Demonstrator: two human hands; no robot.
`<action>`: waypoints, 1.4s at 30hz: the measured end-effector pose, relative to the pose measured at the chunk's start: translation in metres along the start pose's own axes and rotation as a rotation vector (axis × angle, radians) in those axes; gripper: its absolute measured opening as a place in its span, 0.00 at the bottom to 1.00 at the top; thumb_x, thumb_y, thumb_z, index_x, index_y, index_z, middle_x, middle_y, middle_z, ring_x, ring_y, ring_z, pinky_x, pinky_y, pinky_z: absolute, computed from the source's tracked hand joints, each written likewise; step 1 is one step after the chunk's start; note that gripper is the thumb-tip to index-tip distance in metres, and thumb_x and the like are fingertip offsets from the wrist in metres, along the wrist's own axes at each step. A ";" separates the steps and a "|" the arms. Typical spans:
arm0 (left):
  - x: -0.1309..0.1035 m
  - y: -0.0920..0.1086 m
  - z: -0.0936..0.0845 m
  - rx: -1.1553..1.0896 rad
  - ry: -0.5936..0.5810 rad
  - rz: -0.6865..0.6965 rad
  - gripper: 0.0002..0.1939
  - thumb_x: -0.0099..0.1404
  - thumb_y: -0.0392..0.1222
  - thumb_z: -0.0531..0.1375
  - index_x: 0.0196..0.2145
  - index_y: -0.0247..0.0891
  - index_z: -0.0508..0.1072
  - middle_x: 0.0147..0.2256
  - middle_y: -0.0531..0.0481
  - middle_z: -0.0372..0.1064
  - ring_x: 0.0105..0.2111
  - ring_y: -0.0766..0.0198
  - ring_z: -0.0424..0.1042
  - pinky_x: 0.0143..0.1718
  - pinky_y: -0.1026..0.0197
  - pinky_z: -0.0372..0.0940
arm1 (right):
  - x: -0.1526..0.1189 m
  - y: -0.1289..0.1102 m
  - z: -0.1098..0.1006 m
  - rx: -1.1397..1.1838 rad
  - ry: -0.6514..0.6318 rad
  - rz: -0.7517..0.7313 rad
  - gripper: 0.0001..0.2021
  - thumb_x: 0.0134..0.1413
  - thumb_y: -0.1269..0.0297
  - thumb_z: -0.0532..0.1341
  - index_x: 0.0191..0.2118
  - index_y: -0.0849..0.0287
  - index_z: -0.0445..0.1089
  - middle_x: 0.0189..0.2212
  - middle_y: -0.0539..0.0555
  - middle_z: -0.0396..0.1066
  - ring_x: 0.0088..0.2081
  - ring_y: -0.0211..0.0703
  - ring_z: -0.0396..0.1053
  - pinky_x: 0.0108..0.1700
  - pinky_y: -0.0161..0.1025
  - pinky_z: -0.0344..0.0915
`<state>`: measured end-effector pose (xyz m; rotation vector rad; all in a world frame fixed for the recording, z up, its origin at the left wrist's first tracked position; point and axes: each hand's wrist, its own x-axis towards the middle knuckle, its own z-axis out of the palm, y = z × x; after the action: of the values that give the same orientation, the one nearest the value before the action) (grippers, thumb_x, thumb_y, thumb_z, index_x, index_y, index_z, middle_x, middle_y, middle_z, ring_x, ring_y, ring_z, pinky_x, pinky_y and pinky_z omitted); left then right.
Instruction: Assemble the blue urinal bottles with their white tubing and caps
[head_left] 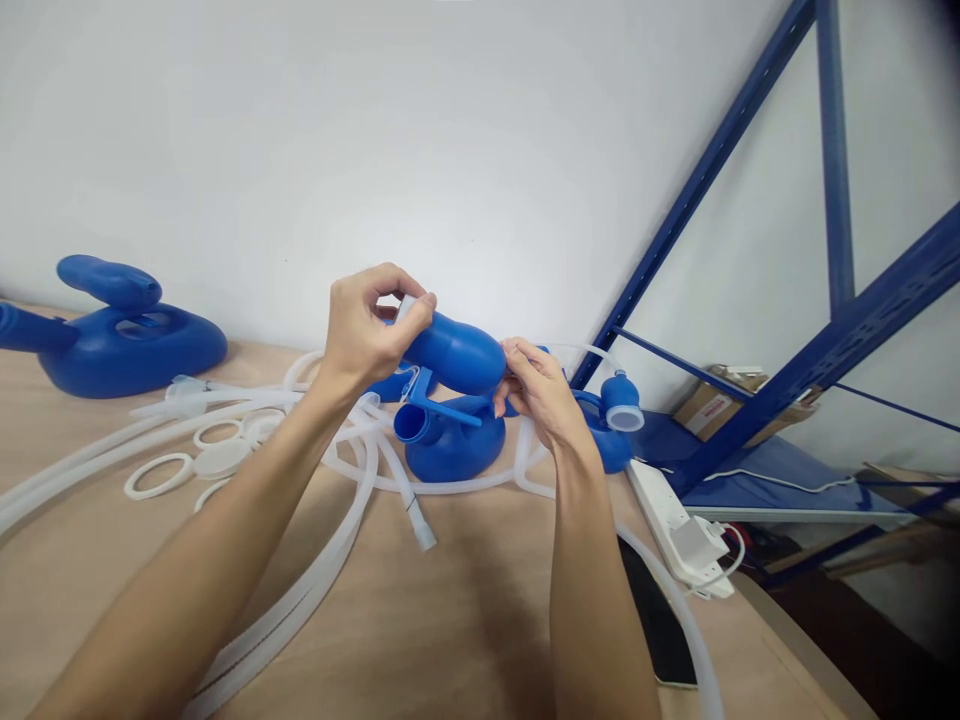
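The blue bulb (459, 352) is held in the air just above the open-necked bottle (454, 455); the left hand (375, 325) pinches its mouth end, where a white ring (407, 306) shows between thumb and fingers; the right hand (536, 385) has thumb and fingers pinched together at its other end, though what lies between those fingertips is hidden; whether the ring is fully seated cannot be told. To the right of the open-necked bottle, a second bulb (619, 390) has a white ring on its mouth and a thin tube (596, 349) at its top, so it looks the most complete; to the left of that same bottle, well apart, a larger blue bottle (135, 355) has a curved blue piece (112, 282) over it with no white ring showing, so that one appears undone; loose rings (159, 476), a white disc (223, 459) and clear tubing (360, 500) lie nearer, also left of the open-necked bottle, seemingly unused so far.
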<state>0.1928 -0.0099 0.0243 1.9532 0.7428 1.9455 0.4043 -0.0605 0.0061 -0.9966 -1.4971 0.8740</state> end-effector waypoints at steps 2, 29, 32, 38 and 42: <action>0.000 -0.001 0.002 0.011 0.010 -0.029 0.09 0.59 0.46 0.61 0.25 0.41 0.74 0.29 0.49 0.75 0.31 0.60 0.72 0.27 0.58 0.64 | 0.000 0.001 -0.001 0.006 0.010 0.005 0.23 0.54 0.39 0.68 0.34 0.56 0.68 0.18 0.45 0.65 0.16 0.36 0.68 0.16 0.31 0.38; 0.022 -0.011 -0.037 0.296 -0.239 -0.009 0.14 0.58 0.53 0.69 0.33 0.41 0.77 0.46 0.47 0.77 0.48 0.50 0.74 0.54 0.50 0.66 | -0.003 -0.005 0.001 -0.101 0.324 -0.046 0.27 0.60 0.42 0.63 0.54 0.58 0.76 0.34 0.56 0.81 0.29 0.48 0.80 0.16 0.32 0.45; 0.024 -0.010 -0.048 0.348 -0.421 0.033 0.10 0.59 0.49 0.67 0.34 0.42 0.82 0.48 0.46 0.78 0.54 0.45 0.73 0.60 0.45 0.64 | -0.005 -0.009 0.000 -0.107 0.346 -0.059 0.28 0.59 0.41 0.64 0.55 0.58 0.75 0.36 0.57 0.81 0.28 0.48 0.79 0.16 0.33 0.43; 0.019 -0.011 -0.039 0.019 -0.625 -0.076 0.17 0.61 0.50 0.67 0.45 0.41 0.81 0.47 0.44 0.80 0.48 0.51 0.78 0.52 0.50 0.72 | -0.005 -0.010 0.000 -0.142 0.306 -0.056 0.27 0.61 0.41 0.63 0.55 0.56 0.75 0.35 0.56 0.80 0.28 0.47 0.78 0.17 0.34 0.48; 0.017 -0.014 -0.030 -0.012 -0.528 -0.119 0.12 0.60 0.49 0.69 0.36 0.37 0.80 0.36 0.45 0.80 0.37 0.56 0.78 0.43 0.54 0.73 | -0.005 -0.009 0.001 -0.147 0.282 -0.053 0.25 0.61 0.41 0.63 0.53 0.55 0.75 0.35 0.55 0.79 0.29 0.46 0.78 0.20 0.34 0.56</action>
<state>0.1600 0.0062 0.0329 2.2143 0.6723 1.2707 0.4028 -0.0679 0.0122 -1.1322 -1.3529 0.5650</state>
